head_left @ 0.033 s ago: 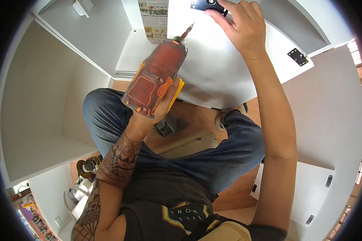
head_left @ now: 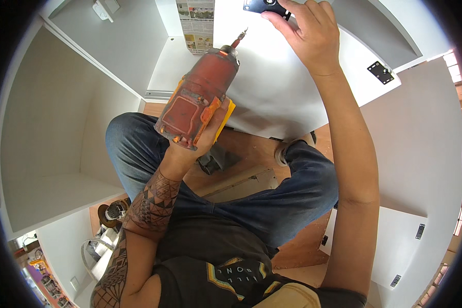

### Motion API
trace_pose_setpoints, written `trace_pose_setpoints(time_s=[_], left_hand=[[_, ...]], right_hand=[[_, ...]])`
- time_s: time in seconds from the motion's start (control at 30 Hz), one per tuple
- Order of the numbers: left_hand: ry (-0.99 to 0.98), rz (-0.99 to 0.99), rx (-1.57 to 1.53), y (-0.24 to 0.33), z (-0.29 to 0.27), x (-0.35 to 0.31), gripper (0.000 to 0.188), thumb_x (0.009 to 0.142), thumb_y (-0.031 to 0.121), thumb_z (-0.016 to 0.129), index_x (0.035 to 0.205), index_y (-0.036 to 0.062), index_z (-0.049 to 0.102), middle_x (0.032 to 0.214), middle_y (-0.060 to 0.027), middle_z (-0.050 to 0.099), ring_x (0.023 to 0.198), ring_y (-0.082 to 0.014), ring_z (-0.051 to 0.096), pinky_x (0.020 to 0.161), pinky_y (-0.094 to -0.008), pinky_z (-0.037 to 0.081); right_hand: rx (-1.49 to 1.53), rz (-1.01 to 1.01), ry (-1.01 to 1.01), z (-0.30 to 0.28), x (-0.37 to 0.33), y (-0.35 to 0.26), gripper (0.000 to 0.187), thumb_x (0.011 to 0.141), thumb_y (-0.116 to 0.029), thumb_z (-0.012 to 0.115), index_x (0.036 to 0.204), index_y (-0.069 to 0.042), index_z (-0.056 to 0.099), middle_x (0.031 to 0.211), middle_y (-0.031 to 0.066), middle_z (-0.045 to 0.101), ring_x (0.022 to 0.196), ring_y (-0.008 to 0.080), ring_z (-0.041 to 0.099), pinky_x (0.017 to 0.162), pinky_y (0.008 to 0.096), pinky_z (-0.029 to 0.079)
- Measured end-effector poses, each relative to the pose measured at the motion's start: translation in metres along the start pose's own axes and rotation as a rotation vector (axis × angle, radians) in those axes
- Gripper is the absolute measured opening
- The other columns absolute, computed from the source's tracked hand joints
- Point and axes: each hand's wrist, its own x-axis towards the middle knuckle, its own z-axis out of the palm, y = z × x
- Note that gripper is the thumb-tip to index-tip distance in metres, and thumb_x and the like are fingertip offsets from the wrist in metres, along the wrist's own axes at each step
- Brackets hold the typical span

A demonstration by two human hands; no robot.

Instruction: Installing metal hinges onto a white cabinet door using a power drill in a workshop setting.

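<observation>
Nearest the body, bent knees in faded blue denim jeans point(head_left: 292, 205) frame the brown wooden floor point(head_left: 251, 146); a knee brought forward could nudge the broad, smooth white panel point(head_left: 272, 87) beyond and shift whatever rests on it. Above the knee, the left hand point(head_left: 205, 138) is wrapped firmly round the handle of a scuffed red power drill with orange and yellow parts point(head_left: 200, 87). That is only 1 hand on a bulky tool, so its weight might tip the wrist and let the slim red-shafted metal bit point(head_left: 237, 42) swing sideways and scratch the white surface; I cannot tell whether the tip touches it. Farther out, the right hand point(head_left: 315, 41) has its thumb and fingers together on the edge of a flat black metal plate with holes point(head_left: 259, 7), over the panel's far part and partly cut off by the upper border. With just 1 edge pinched, the plate could turn or slide if pushed off-centre, and the thumb would be exposed should the bit slip toward it. To the right, a 2nd black perforated plate point(head_left: 380, 73) lies near the panel's corner; whether it is fastened cannot be told, so a knock from the right forearm point(head_left: 349, 133) might displace it if loose.
</observation>
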Motion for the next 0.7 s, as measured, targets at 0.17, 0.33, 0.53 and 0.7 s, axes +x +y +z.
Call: trace_pose_setpoints(time_s=[0.17, 0.33, 0.53, 0.7], left_hand=[[0.096, 0.129, 0.022, -0.019, -0.002, 0.002, 0.019, 0.099, 0.026, 0.072, 0.099, 0.0063, 0.069, 0.08, -0.0002, 0.066, 0.072, -0.01, 0.063, 0.064, -0.0289, 0.05], [-0.011, 0.246, 0.269, -0.01, -0.002, 0.015, 0.029, 0.094, 0.012, 0.075, 0.123, 0.012, 0.074, 0.108, -0.0108, 0.073, 0.095, -0.0262, 0.073, 0.079, -0.0386, 0.059], [0.052, 0.061, -0.002, 0.0, 0.003, 0.025, 0.021, 0.095, 0.019, 0.076, 0.11, 0.0051, 0.074, 0.1, -0.0088, 0.074, 0.089, -0.0218, 0.074, 0.075, -0.0354, 0.058], [0.151, -0.046, -0.071, 0.012, 0.008, 0.029, 0.021, 0.093, 0.02, 0.079, 0.104, 0.0034, 0.072, 0.093, -0.0057, 0.075, 0.081, -0.016, 0.073, 0.07, -0.0321, 0.058]], right_hand=[[0.0, -0.001, 0.013, 0.004, 0.002, -0.001, 0.039, 0.072, -0.02, 0.091, 0.098, -0.004, 0.068, 0.077, 0.0073, 0.055, 0.069, 0.0253, 0.051, 0.066, 0.0383, 0.043], [-0.003, 0.003, 0.025, 0.002, -0.002, 0.002, 0.039, 0.071, -0.019, 0.092, 0.097, -0.004, 0.067, 0.077, 0.0074, 0.055, 0.069, 0.0252, 0.051, 0.066, 0.0384, 0.043], [0.024, 0.016, 0.023, 0.003, 0.0, 0.001, 0.039, 0.069, -0.019, 0.091, 0.095, -0.005, 0.066, 0.077, 0.0079, 0.057, 0.069, 0.0261, 0.052, 0.066, 0.0387, 0.044], [0.084, 0.0, 0.086, 0.003, -0.001, 0.0, 0.038, 0.069, -0.018, 0.091, 0.095, -0.006, 0.066, 0.077, 0.0079, 0.058, 0.069, 0.0274, 0.052, 0.065, 0.0392, 0.044]])
